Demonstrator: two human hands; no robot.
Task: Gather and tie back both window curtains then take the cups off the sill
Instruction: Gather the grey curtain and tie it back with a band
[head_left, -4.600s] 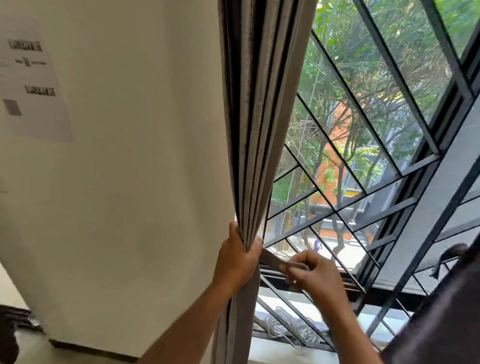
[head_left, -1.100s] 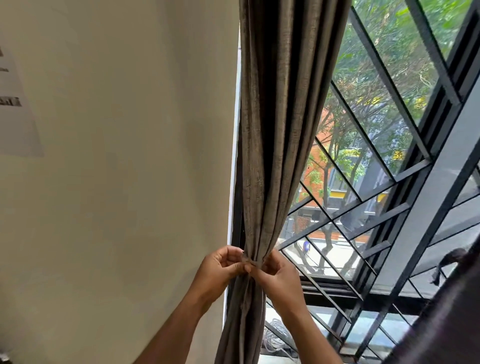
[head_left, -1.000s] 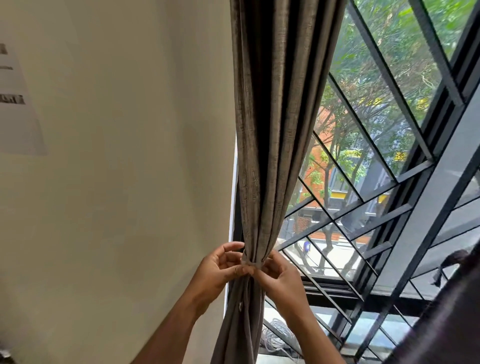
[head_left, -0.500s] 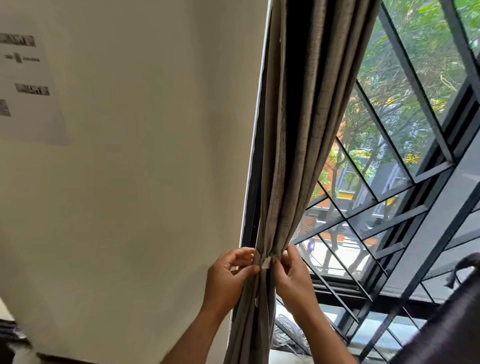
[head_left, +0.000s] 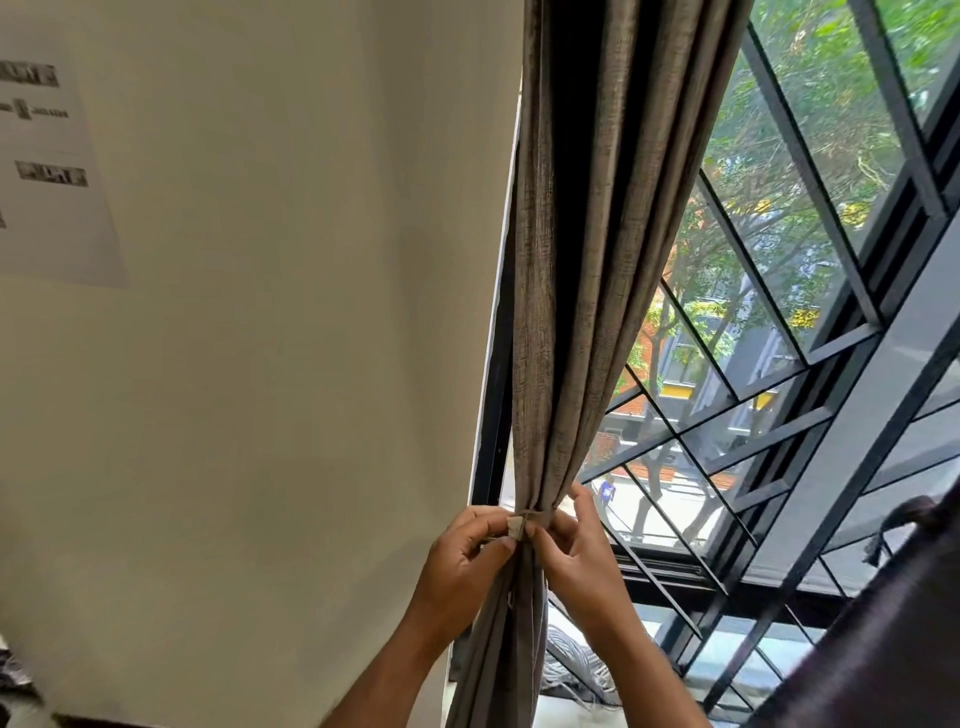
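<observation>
1. Since half a second ago: tie band (head_left: 535, 515) end shifted leftward across curtain (head_left: 576, 291).
2. Left hand (head_left: 462, 564): fingers pinching band end, left of curtain.
3. Right hand (head_left: 576, 551): fingers gripping band, right of curtain.
4. Curtain: gathered, beside window frame (head_left: 493, 395).

Grey pleated curtain (head_left: 587, 291) hangs gathered, cinched by a thin tie-back (head_left: 530, 515), apparently knotted.

Upper-floor room: curtain (head_left: 582, 260), barred window (head_left: 810, 395) (street below), printed notice (head_left: 47, 171) on wall.
</observation>
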